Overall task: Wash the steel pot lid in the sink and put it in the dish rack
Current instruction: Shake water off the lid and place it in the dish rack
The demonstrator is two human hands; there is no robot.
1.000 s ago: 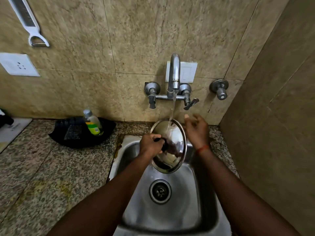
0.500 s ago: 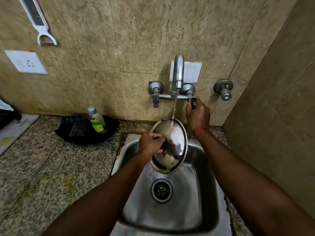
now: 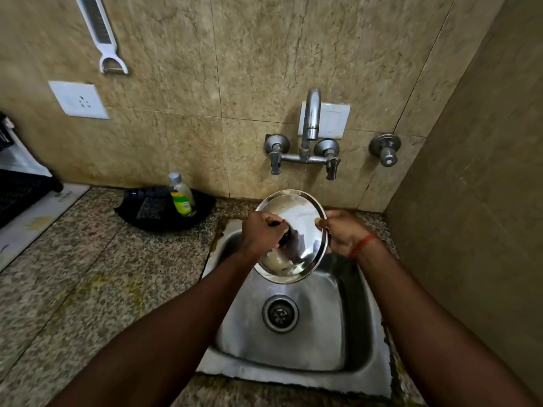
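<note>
The round steel pot lid (image 3: 296, 218) is held tilted on edge above the steel sink (image 3: 317, 327), below the wall tap (image 3: 311, 124). My left hand (image 3: 261, 233) is closed around the lid's dark knob on its near face. My right hand (image 3: 343, 233) pinches the lid's right rim, thumb on the front. No water runs from the spout. A black dish rack (image 3: 17, 192) shows at the far left edge, partly cut off.
A black tray (image 3: 147, 212) with a dish-soap bottle (image 3: 180, 195) sits on the granite counter (image 3: 73, 274) left of the sink. A peeler (image 3: 102, 33) and a socket (image 3: 78, 99) are on the wall. A tiled side wall closes the right.
My right hand left the tap's right handle and came down onto the lid's rim. The water stream has stopped. The lid stays in my left hand.
</note>
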